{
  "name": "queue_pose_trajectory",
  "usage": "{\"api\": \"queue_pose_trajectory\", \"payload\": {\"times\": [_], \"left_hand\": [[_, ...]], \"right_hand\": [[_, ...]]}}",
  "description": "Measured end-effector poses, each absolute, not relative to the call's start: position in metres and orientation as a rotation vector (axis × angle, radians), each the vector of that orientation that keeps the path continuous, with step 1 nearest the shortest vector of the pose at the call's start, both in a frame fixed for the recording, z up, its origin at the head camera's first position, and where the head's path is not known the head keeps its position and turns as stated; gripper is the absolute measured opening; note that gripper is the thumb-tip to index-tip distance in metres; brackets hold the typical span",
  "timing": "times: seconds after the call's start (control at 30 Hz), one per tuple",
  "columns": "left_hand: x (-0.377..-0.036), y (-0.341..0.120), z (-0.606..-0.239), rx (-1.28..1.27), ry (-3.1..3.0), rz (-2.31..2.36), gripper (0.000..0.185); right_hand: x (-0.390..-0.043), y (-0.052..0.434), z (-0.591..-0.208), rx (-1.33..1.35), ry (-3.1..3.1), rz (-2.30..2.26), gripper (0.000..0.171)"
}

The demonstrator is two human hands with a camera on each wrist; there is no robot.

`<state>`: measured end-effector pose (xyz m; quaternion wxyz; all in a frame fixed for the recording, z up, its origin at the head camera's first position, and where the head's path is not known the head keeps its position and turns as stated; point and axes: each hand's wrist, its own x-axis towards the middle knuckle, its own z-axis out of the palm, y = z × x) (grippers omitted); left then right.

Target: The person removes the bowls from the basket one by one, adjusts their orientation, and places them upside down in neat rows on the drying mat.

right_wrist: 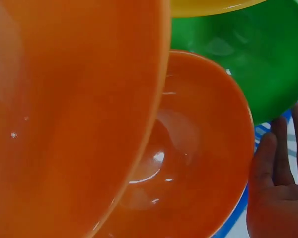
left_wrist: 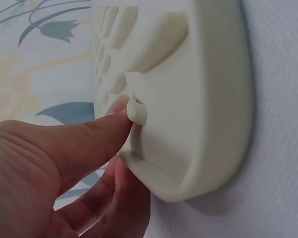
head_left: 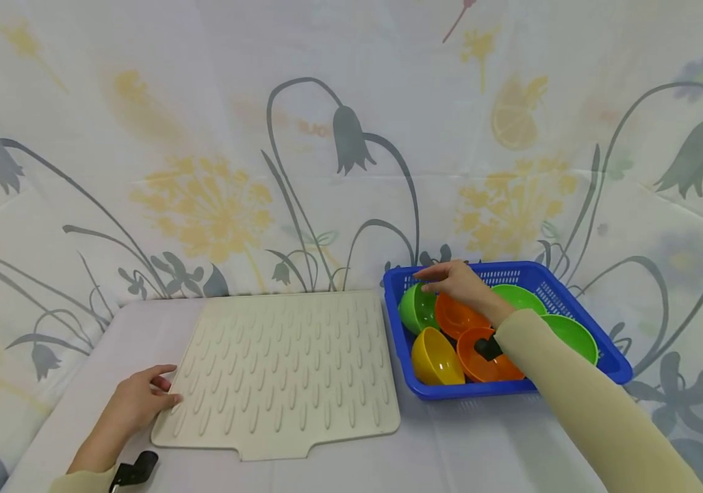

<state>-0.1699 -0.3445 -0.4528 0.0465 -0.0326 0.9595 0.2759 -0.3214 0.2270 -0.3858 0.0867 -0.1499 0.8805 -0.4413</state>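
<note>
A: Resting at the near left corner of the drying mat [head_left: 286, 370], the left hand [head_left: 135, 404] touches its edge with relaxed fingers; the mat looks soft and rubbery, likely floppy if lifted.

B: And right of the mat?

A: The right hand [head_left: 458, 284] hovers flat, holding nothing, over the blue basket [head_left: 604, 356]. Its green bowl [head_left: 415, 308] looks light, rigid, slick; its rim seems the best hold.

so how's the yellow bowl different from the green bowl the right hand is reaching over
The yellow plastic bowl sits at the near left corner of the blue plastic basket; the green plastic bowl sits behind it, toward the far left corner. The right hand hovers open over the green bowl, while the yellow bowl has no hand near it. Both are tipped on their sides, similar in shape and size.
</note>
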Motion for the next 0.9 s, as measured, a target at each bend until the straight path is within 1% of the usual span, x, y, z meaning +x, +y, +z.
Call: {"api": "queue_pose_trajectory", "payload": {"times": [0.17, 0.37, 0.57, 0.7, 0.9], "left_hand": [[-0.169, -0.344, -0.453, -0.108, 2.932, 0.835, 0.064], [-0.167, -0.343, -0.453, -0.110, 2.948, 0.822, 0.062], [-0.167, -0.341, -0.453, -0.104, 2.954, 0.826, 0.063], [-0.167, -0.341, -0.453, -0.099, 2.960, 0.822, 0.063], [-0.167, -0.342, -0.453, -0.111, 2.956, 0.809, 0.064]], "right_hand": [[-0.326, 0.223, -0.390, -0.458, 2.711, -1.253, 0.026], [-0.329, 0.222, -0.395, -0.544, 2.793, -1.232, 0.015], [-0.328, 0.224, -0.396, -0.629, 2.860, -1.238, 0.011], [-0.326, 0.226, -0.392, -0.611, 2.929, -1.238, 0.009], [-0.326, 0.226, -0.383, -0.566, 3.019, -1.296, 0.012]]}}
